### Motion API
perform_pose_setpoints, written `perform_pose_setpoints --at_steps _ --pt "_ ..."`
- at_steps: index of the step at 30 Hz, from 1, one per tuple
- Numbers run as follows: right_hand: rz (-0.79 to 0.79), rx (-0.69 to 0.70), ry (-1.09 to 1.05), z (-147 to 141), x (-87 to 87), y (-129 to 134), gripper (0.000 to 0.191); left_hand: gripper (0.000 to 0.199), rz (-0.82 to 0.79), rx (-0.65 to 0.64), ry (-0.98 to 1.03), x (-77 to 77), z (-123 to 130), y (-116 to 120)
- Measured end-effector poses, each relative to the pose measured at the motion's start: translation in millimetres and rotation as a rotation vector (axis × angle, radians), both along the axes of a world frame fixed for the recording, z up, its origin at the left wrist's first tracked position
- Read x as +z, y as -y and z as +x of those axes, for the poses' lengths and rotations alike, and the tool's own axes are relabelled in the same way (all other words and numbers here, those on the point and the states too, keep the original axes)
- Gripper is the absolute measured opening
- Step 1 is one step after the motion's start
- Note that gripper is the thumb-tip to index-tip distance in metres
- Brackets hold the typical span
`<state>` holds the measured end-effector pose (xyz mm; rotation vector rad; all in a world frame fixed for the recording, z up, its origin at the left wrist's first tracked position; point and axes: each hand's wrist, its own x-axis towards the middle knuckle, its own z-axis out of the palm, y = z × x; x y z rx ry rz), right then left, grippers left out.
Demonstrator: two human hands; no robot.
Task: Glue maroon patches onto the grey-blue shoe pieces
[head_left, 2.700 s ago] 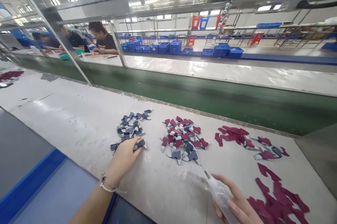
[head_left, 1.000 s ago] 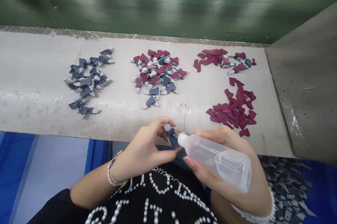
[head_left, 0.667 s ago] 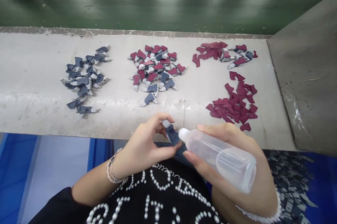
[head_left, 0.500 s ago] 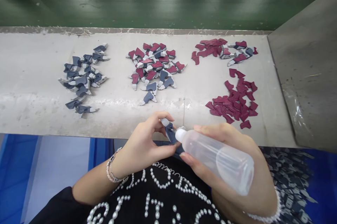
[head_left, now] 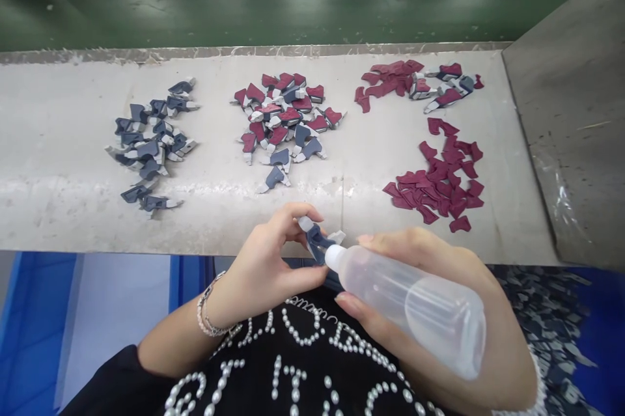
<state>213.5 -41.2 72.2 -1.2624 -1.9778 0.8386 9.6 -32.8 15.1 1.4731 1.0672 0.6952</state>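
Gripping a navy-and-grey cut piece (head_left: 315, 241) between thumb and fingertips, the left hand (head_left: 263, 266) is curling nearly closed just above the bench edge, while the right hand (head_left: 469, 260) is wrapping around a translucent squeeze bottle (head_left: 410, 305), its white tip just beside the piece. Separate heaps of navy pieces (head_left: 149, 142), mixed pieces (head_left: 283, 120) and maroon pieces (head_left: 432, 175) are lying on the pale workbench (head_left: 58, 208) beyond.

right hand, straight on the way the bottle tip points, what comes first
The navy and grey cut piece pinched in the left hand: the plastic bottle tip in the right hand points at it, nearly touching, though depth is unclear.
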Motion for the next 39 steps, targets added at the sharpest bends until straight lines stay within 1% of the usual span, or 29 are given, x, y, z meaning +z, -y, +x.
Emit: perform_pose_setpoints --at_steps 4,6,9,13,20,26,29,33,36,39 --pt "-0.034 -0.036 -0.054 1.7 -0.7 -0.4 0.029 0.045 0.009 -0.019 -0.006 2.9 1.9 -1.6" --pt "-0.029 -0.023 -0.054 2.9 -0.1 0.6 0.028 0.046 0.011 -0.019 -0.006 3.5 1.9 -1.9" --pt "-0.018 0.016 0.011 5.0 1.4 3.3 0.023 0.050 0.005 -0.011 -0.014 2.9 0.1 -1.8" --pt "-0.029 0.057 0.092 6.6 1.8 5.7 0.029 0.051 0.011 -0.006 -0.021 1.2 -1.8 -1.8" --pt "-0.077 0.033 -0.030 6.1 -2.1 2.0 0.022 0.053 0.017 -0.058 -0.057 0.6 -2.1 -1.5" --pt "-0.054 0.112 0.035 8.2 -1.9 4.1 0.027 0.053 0.051 -0.012 -0.048 1.4 -2.2 -2.5" --pt "-0.048 0.090 0.062 7.0 -1.0 4.8 0.027 0.052 0.067 -0.005 -0.059 1.6 -2.0 -2.6" --pt "-0.076 0.070 0.024 7.9 -1.2 4.1 0.024 0.057 0.083 -0.009 -0.066 2.0 -2.2 -2.0" --pt "-0.091 0.075 0.025 9.1 -3.1 3.5 0.026 0.057 0.098 -0.006 -0.073 1.9 -2.2 -2.2" --pt "-0.074 0.091 0.045 9.5 -4.5 4.2 0.026 0.058 0.119 0.019 -0.068 1.5 -1.8 -2.7"
